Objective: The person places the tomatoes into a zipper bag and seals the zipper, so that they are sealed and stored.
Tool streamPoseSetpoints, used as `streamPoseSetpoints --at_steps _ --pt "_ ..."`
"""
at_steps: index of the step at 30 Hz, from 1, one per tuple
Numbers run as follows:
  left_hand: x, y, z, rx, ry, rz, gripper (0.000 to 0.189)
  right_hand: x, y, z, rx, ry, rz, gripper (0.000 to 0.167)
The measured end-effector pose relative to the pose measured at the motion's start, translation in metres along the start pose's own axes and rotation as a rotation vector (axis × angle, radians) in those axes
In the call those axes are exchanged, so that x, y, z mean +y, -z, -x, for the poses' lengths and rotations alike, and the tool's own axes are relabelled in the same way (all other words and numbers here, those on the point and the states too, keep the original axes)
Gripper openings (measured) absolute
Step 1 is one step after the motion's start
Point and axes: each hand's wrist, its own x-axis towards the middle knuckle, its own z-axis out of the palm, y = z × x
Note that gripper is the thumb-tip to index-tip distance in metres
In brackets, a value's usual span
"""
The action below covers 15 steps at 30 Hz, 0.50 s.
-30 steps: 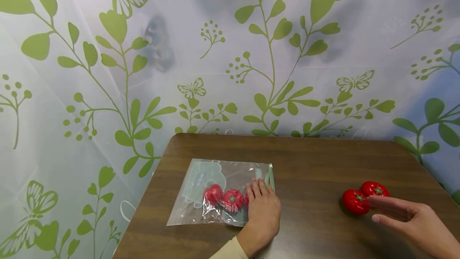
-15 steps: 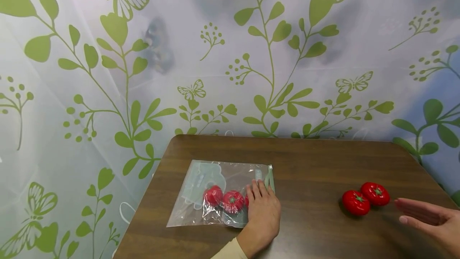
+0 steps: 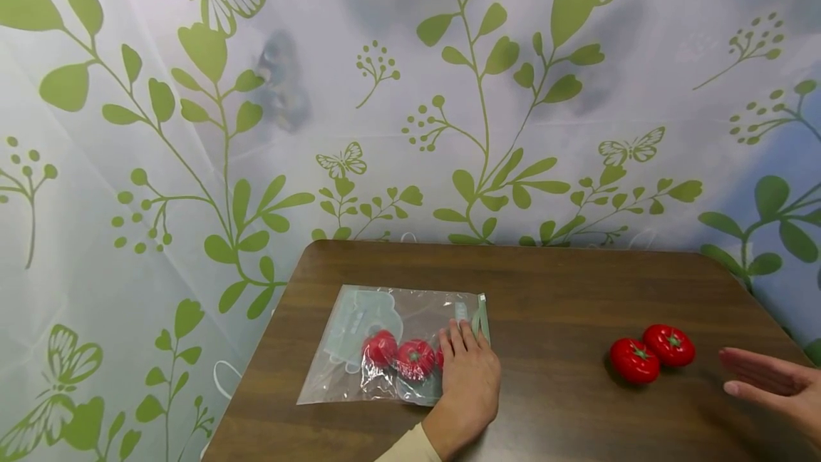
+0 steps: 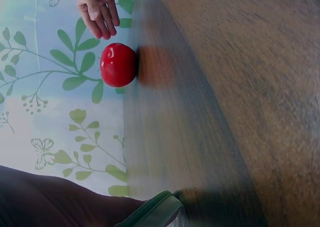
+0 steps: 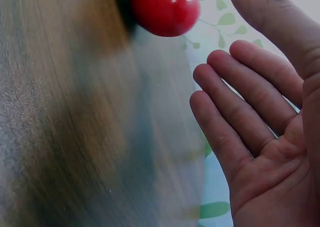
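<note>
My left hand (image 3: 470,376) rests with straight fingers on the right part of a clear zip bag (image 3: 426,309) lying on the table. Inside the bag are red tomatoes, a middle one (image 3: 415,359) and a left one (image 3: 381,348), plus another mostly hidden under my fingers. The bag's green zip edge (image 4: 155,209) shows beside my left hand in the left wrist view. Two glossy red tomatoes, a nearer one (image 3: 634,361) and a farther one (image 3: 670,346), sit side by side outside the bag. Right of them, apart, my right hand (image 5: 260,117) is held with extended fingers, holding nothing.
A brown wood-grain table (image 3: 545,291) carries everything, its far edge close to a curtain (image 3: 385,91) printed with green leaves and butterflies. Pale green printing (image 3: 368,316) covers the bag's left part. A white loop (image 3: 224,376) hangs by the table's left edge.
My right hand has drawn away rightward from the two loose tomatoes, which stay where they were. My left hand and the bag have not moved.
</note>
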Motion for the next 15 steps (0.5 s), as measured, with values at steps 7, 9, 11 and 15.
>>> streamPoseSetpoints --at_steps 7,9,11,15 --pt "0.001 0.001 0.001 -0.016 -0.003 -0.004 0.065 0.008 -0.002 -0.015 -0.076 -0.002 0.104 0.084" --pt "0.001 0.001 0.001 -0.013 -0.004 -0.009 0.066 0.008 -0.005 -0.018 -0.086 -0.004 0.134 0.083" --pt "0.000 0.000 0.001 -0.010 -0.006 -0.011 0.067 0.006 -0.008 -0.022 -0.098 -0.010 0.160 0.084" --pt "-0.001 -0.002 0.000 -0.007 -0.012 -0.007 0.070 0.001 -0.014 -0.027 -0.112 0.007 0.179 0.083"
